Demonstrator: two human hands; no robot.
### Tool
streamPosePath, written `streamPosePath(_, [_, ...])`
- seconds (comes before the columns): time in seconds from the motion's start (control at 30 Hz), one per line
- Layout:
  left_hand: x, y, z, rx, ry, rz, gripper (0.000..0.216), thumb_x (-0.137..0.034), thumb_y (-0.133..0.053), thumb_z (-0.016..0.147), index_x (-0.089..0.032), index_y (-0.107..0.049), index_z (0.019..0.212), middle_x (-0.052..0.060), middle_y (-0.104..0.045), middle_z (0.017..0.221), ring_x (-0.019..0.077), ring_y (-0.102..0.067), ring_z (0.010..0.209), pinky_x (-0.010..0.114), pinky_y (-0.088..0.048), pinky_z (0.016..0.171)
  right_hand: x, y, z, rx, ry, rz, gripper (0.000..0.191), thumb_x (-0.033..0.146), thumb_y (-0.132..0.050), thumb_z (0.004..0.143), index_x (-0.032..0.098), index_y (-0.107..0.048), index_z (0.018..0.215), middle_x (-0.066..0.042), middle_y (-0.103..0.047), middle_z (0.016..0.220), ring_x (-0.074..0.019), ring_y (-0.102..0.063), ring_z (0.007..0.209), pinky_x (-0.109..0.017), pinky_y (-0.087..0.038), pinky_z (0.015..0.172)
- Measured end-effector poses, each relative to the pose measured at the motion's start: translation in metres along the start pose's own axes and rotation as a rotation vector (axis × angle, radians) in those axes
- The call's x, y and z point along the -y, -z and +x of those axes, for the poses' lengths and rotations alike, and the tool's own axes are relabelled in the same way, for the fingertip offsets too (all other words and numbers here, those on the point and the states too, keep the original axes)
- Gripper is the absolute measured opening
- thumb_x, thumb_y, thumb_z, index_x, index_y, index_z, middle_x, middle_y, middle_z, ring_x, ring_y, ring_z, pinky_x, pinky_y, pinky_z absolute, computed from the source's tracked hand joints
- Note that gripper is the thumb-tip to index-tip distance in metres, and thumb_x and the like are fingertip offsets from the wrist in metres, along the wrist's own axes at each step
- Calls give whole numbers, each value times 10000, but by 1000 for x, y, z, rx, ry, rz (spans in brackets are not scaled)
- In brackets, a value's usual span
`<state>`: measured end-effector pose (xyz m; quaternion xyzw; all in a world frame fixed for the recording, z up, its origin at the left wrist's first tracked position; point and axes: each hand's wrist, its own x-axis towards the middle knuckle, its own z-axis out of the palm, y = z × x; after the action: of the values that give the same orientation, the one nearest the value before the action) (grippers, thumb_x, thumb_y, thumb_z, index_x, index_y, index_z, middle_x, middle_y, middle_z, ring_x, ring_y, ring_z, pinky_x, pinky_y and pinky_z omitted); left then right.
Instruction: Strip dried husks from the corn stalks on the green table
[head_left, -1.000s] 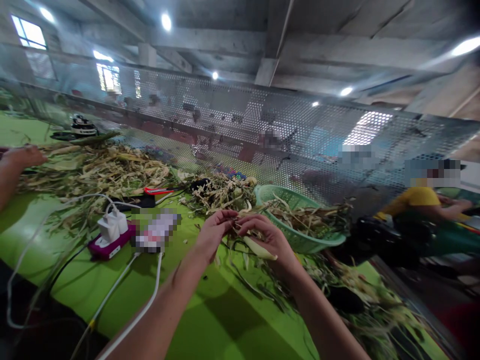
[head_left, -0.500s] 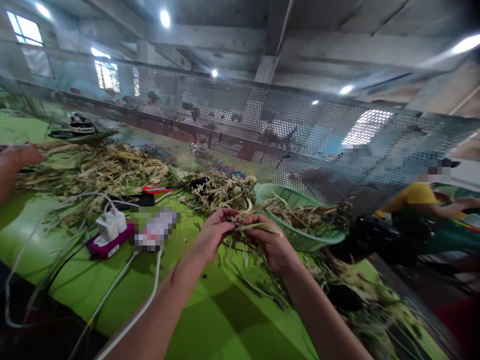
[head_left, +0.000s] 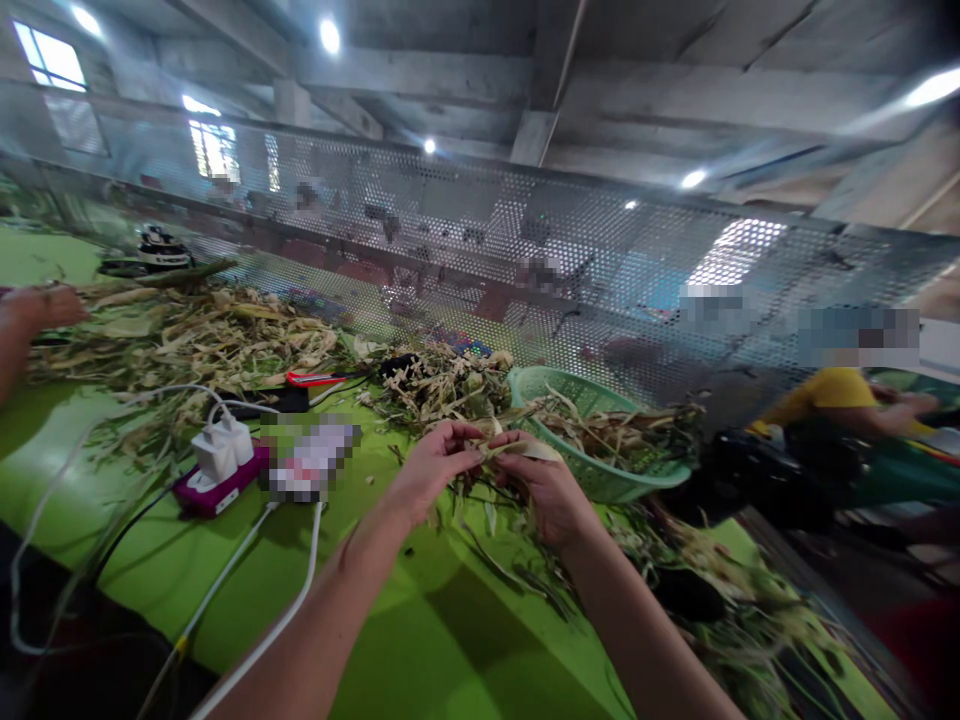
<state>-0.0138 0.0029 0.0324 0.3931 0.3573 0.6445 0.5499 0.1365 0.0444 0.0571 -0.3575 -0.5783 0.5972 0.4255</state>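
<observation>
Both my hands meet above the green table (head_left: 390,640), fingers bent inward around a pale dried leaf strip (head_left: 534,450). My left hand (head_left: 436,468) pinches the strip's near end between thumb and fingers. On the other side, my right hand (head_left: 541,488) grips the same strip, part of which lies across its index finger. The fingertips nearly touch, and they hide the strip's middle. Just beyond sits a heap of dried plant pieces (head_left: 450,385). A light green plastic basket (head_left: 622,488) with dried leaves stands right beside my right hand.
A purple power strip (head_left: 217,492) with white plugs, a blurred phone-like item (head_left: 315,460) and white cables lie left. Behind them are a red cutter (head_left: 315,379) and a large dried-leaf pile (head_left: 225,335). Another person's hand (head_left: 49,308) is far left. A perforated metal screen (head_left: 465,230) runs behind.
My left fingers have shifted slightly right, closer to my right hand. The strip's free end is drawn in a little. The other person's hand at far left moved slightly.
</observation>
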Motion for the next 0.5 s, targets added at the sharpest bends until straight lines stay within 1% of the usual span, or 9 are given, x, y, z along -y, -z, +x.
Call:
streamPosePath(0.1, [3,1,2,-12,-14,-11,288,-179,-760,617,-165,-664,889,25,-653,809,131,-573,756,262,-443,744,-1,-1,1,-16,-26,59,257,213,-770,567,180,-652,793,25,-616,644,-105,-520,540,-228,-401,530])
streamPosePath(0.17, [5,1,5,-63,-22,-46,268,-157,-761,604,-174,-667,854,22,-657,797,132,-576,753,268,-446,751,-2,-2,1,-18,-36,95,283,230,-790,556,172,-647,793,5,-649,713,-108,-547,563,-230,-431,547])
streamPosePath(0.23, [7,3,9,-141,-26,-99,249,-142,-757,598,-185,-664,825,13,-656,785,126,-576,733,268,-448,744,-3,-3,1,5,-68,92,286,291,-789,595,165,-639,803,-15,-664,728,-115,-565,562,-237,-448,553])
streamPosePath(0.33, [9,7,13,-259,-5,-159,261,-143,-755,591,-187,-647,824,1,-643,768,110,-566,665,260,-447,694,-5,-4,1,60,-89,22,269,376,-733,695,161,-628,817,-26,-662,678,-120,-569,547,-242,-456,555])
streamPosePath(0.4, [10,9,14,-298,17,-177,273,-170,-755,594,-185,-630,836,-1,-635,770,105,-561,631,257,-445,657,-6,-5,1,83,-43,-25,261,372,-714,717,167,-629,853,-27,-674,715,-126,-583,585,-248,-474,584])
streamPosePath(0.5, [10,11,14,-311,33,-189,264,-199,-744,608,-185,-611,836,-2,-626,769,102,-556,607,249,-448,624,-8,-7,2,106,88,-122,267,337,-703,714,182,-626,916,-31,-687,822,-155,-615,682,-272,-505,629])
